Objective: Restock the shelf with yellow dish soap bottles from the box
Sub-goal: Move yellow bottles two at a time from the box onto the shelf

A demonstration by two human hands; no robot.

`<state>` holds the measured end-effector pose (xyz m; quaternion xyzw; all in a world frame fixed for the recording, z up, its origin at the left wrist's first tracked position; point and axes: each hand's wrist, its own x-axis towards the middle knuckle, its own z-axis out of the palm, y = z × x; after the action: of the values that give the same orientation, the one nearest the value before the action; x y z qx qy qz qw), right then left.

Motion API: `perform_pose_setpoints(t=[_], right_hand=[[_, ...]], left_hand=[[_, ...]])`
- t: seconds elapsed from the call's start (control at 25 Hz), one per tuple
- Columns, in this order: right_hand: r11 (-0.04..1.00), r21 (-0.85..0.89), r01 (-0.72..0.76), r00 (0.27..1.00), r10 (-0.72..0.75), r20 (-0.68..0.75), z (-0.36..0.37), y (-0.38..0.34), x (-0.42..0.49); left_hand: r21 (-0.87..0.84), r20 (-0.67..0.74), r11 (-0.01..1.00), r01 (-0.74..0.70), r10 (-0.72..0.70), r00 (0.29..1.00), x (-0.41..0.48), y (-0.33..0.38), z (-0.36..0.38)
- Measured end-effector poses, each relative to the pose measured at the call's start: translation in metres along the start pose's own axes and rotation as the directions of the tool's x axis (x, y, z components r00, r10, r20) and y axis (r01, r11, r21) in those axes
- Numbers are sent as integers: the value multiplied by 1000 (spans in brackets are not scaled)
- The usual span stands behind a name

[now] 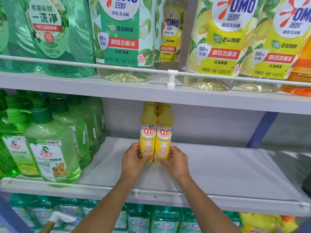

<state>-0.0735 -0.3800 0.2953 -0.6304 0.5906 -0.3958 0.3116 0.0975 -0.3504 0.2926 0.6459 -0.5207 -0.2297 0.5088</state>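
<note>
Head view: a person's 2 bare forearms reach into a shop shelving bay. The left hand (134, 158) curls its fingers and thumb round the lower part of the left yellow plastic dish soap bottle (149, 132). The right hand (173, 159) grasps the right yellow plastic dish soap bottle (164, 133) the same way.

The 2 bottles stand upright and touch side by side, their red-lettered labels facing the camera, over the middle of the white metal middle shelf (218, 169). Their bases are down at the board, though the hands hide whether they rest on it. Behind them, more yellow caps (152, 105) of the same kind line up toward the back.

To the left on that shelf, well apart from the pair, stand rows of clear green jugs with green caps (50, 148). A thin white guard rail (235, 198) runs along the shelf's front edge, and a blue upright post (262, 130) rises at the right.

On the white upper shelf (117, 88), large clear bottles stand behind another rail: a green-labelled OMO bottle (124, 39) left of centre, yellow-labelled OMO bottles (220, 44) at the right, and an orange bottle (301, 78) at the far edge.

Below the forearms, teal-capped bottles (139, 219) fill the lowest shelf in view.
</note>
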Motion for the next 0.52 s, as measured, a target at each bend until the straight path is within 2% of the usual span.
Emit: perform_pose_setpoints(t=[0.24, 0.4, 0.52], right_hand=[[1000, -11, 2, 1000, -1, 23, -1, -2, -1], [996, -87, 37, 998, -33, 49, -5, -5, -1], [986, -165, 32, 992, -11, 124, -14, -14, -3]], left_hand=[[25, 9, 999, 24, -25, 1000, 0, 4, 2], [62, 9, 997, 50, -50, 999, -3, 9, 2], [117, 50, 990, 78, -84, 995, -8, 22, -5]])
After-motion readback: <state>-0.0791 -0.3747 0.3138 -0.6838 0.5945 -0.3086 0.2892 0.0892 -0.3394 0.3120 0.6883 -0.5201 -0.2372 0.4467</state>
